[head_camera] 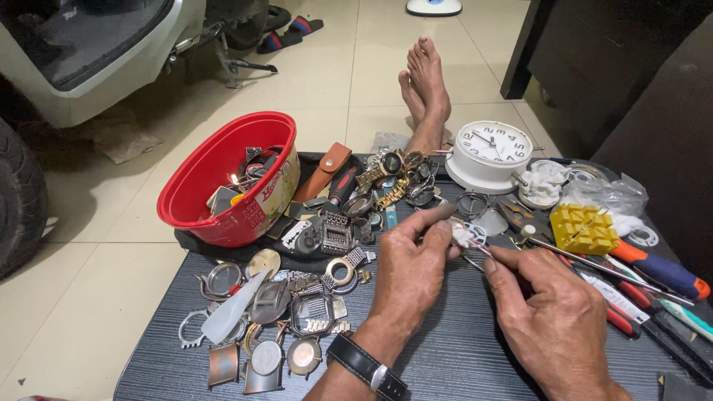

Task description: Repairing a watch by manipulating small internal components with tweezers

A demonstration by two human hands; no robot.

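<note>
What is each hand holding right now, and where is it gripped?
The left hand pinches a small white wad at its fingertips. The right hand grips a thin metal tool near its rear end; its tip meets the wad.

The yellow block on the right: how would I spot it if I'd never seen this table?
Find the white round alarm clock at the far edge of the dark table. Just nearer and to its right sits the yellow block, beside crumpled clear plastic. It is the only bright yellow thing, squarish, with a grid of ridges on top.
</note>
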